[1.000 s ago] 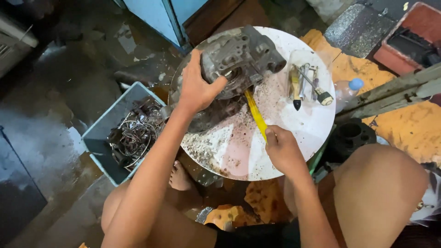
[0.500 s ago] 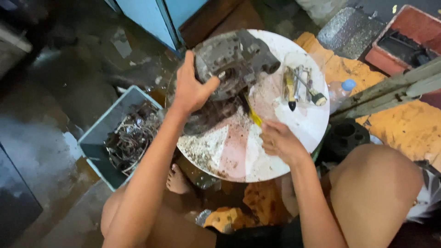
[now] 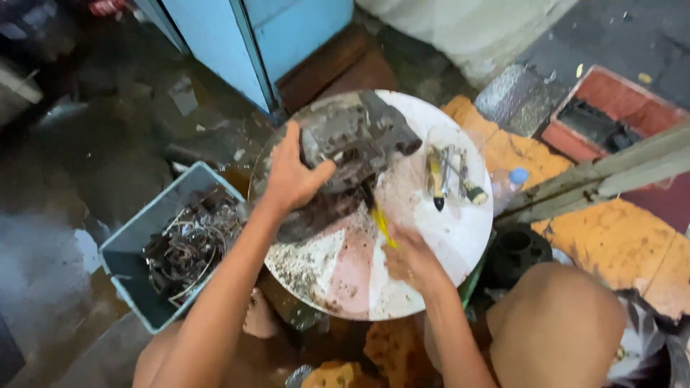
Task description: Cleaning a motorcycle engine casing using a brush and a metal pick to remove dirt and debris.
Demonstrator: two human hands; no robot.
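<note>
The yellow-handled tool (image 3: 381, 224), gripped in the blurred right hand (image 3: 411, 260) near the round table's (image 3: 438, 251) centre, could slip off the grimy metal casting (image 3: 352, 154) that the spread left hand (image 3: 291, 176) steadies farther back, gouging fingers.

The left hand (image 3: 293, 176) is stretched forward at the end of a nearly straight bare arm that runs up from the lower left of the view. Its palm faces down, the fingers pointing ahead and close together, the thumb spread out to the right, so the hand lies pressed flat. The right hand (image 3: 411, 260) sits nearer the body, its forearm rising from the bottom edge at a slight lean to the left. It is blurred; the fingers look curled inward in a loose grasp. Both bare knees show below, spread apart.
</note>
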